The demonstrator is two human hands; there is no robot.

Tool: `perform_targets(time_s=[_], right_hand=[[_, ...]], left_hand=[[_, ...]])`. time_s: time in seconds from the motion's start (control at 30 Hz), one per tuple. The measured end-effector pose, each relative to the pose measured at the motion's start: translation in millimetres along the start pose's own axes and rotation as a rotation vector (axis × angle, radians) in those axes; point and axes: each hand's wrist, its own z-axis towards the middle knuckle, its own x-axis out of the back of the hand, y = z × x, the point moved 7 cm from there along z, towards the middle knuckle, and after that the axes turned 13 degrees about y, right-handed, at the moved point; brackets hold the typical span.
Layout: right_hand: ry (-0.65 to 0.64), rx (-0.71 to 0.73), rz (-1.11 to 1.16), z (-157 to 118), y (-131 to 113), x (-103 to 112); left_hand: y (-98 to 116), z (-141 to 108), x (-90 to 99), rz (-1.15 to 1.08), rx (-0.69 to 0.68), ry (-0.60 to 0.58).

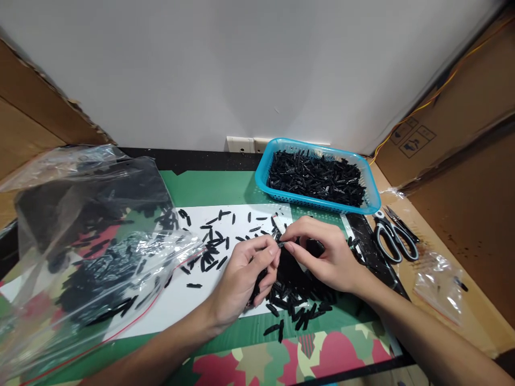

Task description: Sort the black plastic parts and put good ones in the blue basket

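Note:
My left hand [245, 273] and my right hand [328, 254] meet above the work surface, fingertips pinched together on a small black piece [281, 244]. The piece is mostly covered by the fingers, so its exact kind is hard to tell. More black shows under the curled fingers of my left hand, seemingly further pieces in the palm. A slim white object [279, 222] lies just behind my right fingertips. Beneath my hands is a dense heap of narrow black pieces [287, 284]. Similar pieces [213, 241] are scattered over a white sheet [161, 311] to the left.
A blue plastic basket [259, 179] full of black pieces stands at the back right. Clear zip bags [100, 279] with black pieces cover the left side. Scissors [396, 241] and a small clear bag [438, 287] lie on cardboard at right. A wall rises behind.

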Motion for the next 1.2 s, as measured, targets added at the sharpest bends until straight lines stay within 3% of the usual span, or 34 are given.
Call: perform_targets(time_s=[0.17, 0.3, 0.7, 0.93, 1.07, 1.13, 1.2], right_hand=[[-0.029, -0.309, 0.132, -1.7, 16.8, -6.5], [-0.045, -0.434, 0.23, -5.1, 23.0, -12.4], [-0.05, -0.437, 0.22, -5.7, 28.6, -13.4], [-0.016, -0.335, 0.082, -4.0, 16.1, -10.2], [0.093, -0.158, -0.038, 4.7, 11.7, 16.5], [0.286, -0.038, -0.201, 12.6, 14.7, 48.0], [0.456, 0.026, -0.536, 18.5, 21.1, 76.5]], left_hand=[[0.8, -0.1, 4.7, 0.195, -0.096, 0.062], [3.5, -1.6, 4.0, 0.29, -0.158, 0.088], [7.1, -2.6, 2.6, 0.243, -0.148, 0.105], [7.3, -5.4, 4.0, 0.27, -0.124, 0.126], [5.9, -5.3, 4.7, 0.164, -0.083, 0.15], [5.6, -3.9, 5.2, 0.069, -0.041, 0.153], [6.1, -2.3, 5.6, -0.01, -0.007, 0.145]])
